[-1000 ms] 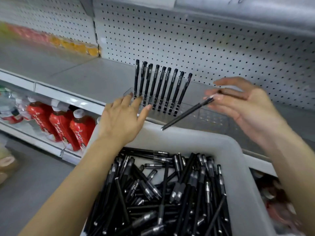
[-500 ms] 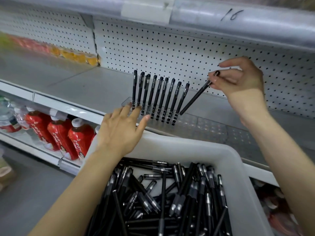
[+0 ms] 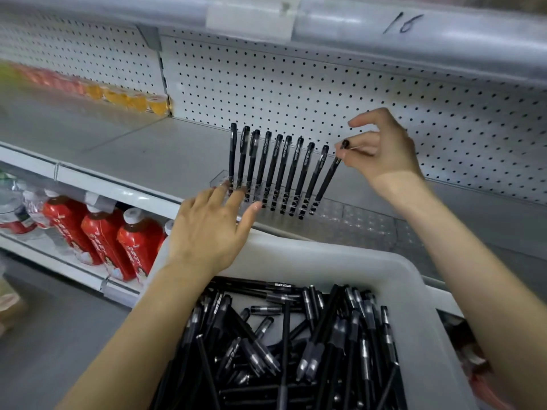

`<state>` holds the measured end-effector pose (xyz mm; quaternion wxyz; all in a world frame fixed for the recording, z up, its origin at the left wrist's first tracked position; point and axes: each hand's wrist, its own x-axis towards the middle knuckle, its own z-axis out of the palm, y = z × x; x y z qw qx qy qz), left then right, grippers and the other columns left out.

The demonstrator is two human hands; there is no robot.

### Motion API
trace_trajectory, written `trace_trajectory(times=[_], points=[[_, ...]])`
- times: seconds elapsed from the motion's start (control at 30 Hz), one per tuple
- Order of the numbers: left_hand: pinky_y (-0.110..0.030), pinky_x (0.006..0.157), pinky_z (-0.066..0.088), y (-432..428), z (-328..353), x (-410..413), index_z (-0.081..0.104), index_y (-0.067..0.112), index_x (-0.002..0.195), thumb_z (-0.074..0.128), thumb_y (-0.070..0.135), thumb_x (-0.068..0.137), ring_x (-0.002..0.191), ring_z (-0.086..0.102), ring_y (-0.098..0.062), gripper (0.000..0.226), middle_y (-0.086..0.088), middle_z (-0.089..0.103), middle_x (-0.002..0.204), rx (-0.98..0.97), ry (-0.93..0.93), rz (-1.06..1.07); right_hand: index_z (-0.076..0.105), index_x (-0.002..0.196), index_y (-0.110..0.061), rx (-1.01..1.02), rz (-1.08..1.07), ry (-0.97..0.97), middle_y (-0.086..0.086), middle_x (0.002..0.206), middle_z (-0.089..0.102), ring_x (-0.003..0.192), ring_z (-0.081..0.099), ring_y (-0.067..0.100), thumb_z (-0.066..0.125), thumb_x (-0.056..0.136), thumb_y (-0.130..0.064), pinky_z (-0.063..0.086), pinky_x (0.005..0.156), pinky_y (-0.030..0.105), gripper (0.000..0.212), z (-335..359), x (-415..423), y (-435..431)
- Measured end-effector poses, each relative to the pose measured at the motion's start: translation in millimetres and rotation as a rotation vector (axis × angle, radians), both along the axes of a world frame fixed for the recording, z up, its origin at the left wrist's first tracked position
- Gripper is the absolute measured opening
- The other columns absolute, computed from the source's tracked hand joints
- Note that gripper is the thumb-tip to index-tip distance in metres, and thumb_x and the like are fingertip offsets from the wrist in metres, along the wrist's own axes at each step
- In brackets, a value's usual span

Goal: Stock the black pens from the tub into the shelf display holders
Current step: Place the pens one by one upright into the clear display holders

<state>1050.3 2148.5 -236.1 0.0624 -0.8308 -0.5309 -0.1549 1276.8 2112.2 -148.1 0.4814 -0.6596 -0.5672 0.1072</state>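
The right hand [image 3: 381, 152], pinching the pen [image 3: 327, 182] by its cap, has now seated it tenth in the centre-frame holder [image 3: 364, 217], while the left hand [image 3: 207, 229] rests flat, fingers straight, steadying it.

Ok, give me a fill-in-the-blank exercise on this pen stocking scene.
The right hand pinches the top of a black ___ at the row's right end.
Loose pens fill the white ___ below.
The white-capped bottles at lower left are mostly ___.
Missing words: pen, tub, red.
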Motion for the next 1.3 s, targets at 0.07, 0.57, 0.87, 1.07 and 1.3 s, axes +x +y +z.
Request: trace_trajectory(times=[0.07, 0.57, 0.87, 1.07, 1.3], points=[[-0.042, 0.103, 0.033, 0, -1, 0, 0.038, 0.026, 0.141, -0.005, 0.06, 0.087, 0.134, 0.037, -0.024, 0.078, -0.004, 0.037, 0.149, -0.001, -0.004, 0.0, 0.05, 0.111, -0.015, -0.019, -0.003, -0.008, -0.002, 0.086, 0.066, 0.087, 0.066, 0.018, 0.071, 0.082, -0.01, 0.05, 0.092, 0.036, 0.036, -3, -1, 2], [-0.045, 0.102, 0.034, 1, -1, -1, 0.04, 0.026, 0.141, -0.004, 0.062, 0.086, 0.133, 0.039, -0.026, 0.08, -0.005, 0.038, 0.149, -0.009, -0.024, -0.016, 0.049, 0.108, -0.023, -0.094, -0.015, -0.09, -0.007, 0.083, 0.062, 0.095, 0.062, 0.02, 0.071, 0.083, -0.015, 0.046, 0.093, 0.033, 0.035, -13, 0, 8], [-0.045, 0.101, 0.035, -2, 7, -2, 0.042, 0.021, 0.139, 0.014, 0.056, 0.097, 0.131, 0.04, -0.027, 0.062, -0.007, 0.037, 0.148, -0.014, -0.069, -0.112, 0.046, 0.122, -0.019, -0.168, -0.047, -0.054, -0.002, 0.107, 0.061, 0.091, 0.057, 0.011, 0.071, 0.083, -0.02, 0.042, 0.082, 0.024, 0.046, -17, 3, -6], [-0.036, 0.084, 0.04, -16, 35, -9, 0.051, 0.022, 0.132, 0.036, 0.044, 0.099, 0.112, 0.053, -0.026, 0.042, -0.002, 0.044, 0.139, -0.13, -0.191, -0.274, 0.058, 0.106, -0.017, -0.147, 0.17, 0.068, -0.001, 0.099, 0.067, 0.088, 0.064, 0.007, 0.073, 0.079, -0.014, 0.05, 0.085, 0.019, 0.031, -26, -23, -87], [-0.039, 0.113, 0.016, -108, 25, -78, 0.022, 0.025, 0.149, 0.041, 0.054, 0.088, 0.141, 0.018, -0.023, 0.071, -0.005, 0.019, 0.156, -0.228, -0.183, -0.04, 0.068, 0.085, -0.036, -0.458, 0.538, -0.01, -0.021, 0.085, 0.068, 0.079, 0.063, -0.001, 0.078, 0.074, -0.02, 0.048, 0.071, 0.015, 0.022, -93, -54, -157]])
